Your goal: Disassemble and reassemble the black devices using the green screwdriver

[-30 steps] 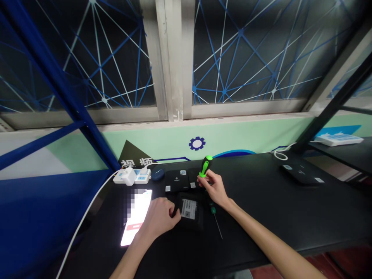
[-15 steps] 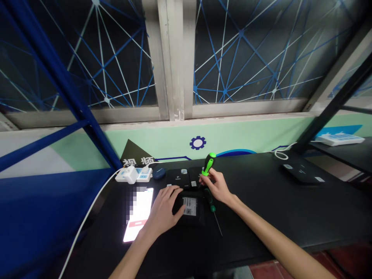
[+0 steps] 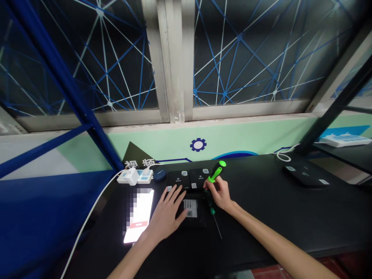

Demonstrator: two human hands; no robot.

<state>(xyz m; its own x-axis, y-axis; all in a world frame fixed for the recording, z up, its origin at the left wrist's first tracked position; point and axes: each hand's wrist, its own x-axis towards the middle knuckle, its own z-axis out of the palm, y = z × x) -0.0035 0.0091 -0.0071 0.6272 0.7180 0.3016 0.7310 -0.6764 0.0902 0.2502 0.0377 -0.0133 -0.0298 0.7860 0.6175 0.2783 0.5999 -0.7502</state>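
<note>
My right hand grips a bright green and black screwdriver, its handle tilted up to the right; the tip is hidden by the fingers. Below that hand, a second screwdriver with a dark green handle lies on the table, shaft pointing toward me. My left hand is open, fingers spread over the left edge of a black device with a white label. Behind it, a flat black box sits beside a similar black box, which is close to my right fingers.
A lit phone lies left of my left hand. Behind it stand a white power strip with a cable and a small dark blue case. Another black device lies far right, near a white cable loop.
My right hand has moved slightly right with the green screwdriver, showing more of the right black box. My left fingers have spread a little. The view has shifted slightly.
</note>
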